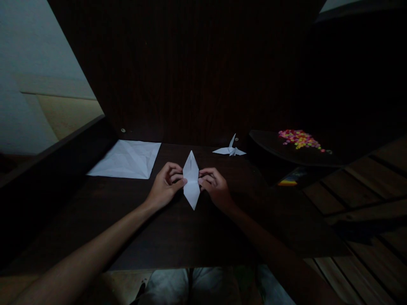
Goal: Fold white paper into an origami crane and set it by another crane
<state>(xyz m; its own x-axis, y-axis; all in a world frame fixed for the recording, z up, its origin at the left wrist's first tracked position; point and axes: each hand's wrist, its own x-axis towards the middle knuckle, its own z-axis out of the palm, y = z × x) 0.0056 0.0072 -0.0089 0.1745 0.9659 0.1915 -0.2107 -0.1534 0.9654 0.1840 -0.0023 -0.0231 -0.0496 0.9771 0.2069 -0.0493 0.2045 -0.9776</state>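
Between my two hands is a folded piece of white origami paper (191, 186), a long diamond with one point away from me and one toward me. A short slit runs down its far half, and a crease crosses its middle. My left hand (167, 182) pinches the left edge near that crease, thumb on top. On the opposite edge, my right hand (216, 184) pinches the paper the same way, fingers curled. A finished white paper crane (230, 150) lies beyond my right hand at the back of the dark table (178, 245).
White paper sheets (127, 159) with crease marks lie at the back left. On a low curved shelf (270, 146) at the right sits a heap of small colourful pieces (300, 139). A dark upright panel (197, 76) closes off the back, and a raised edge (57, 148) borders the left.
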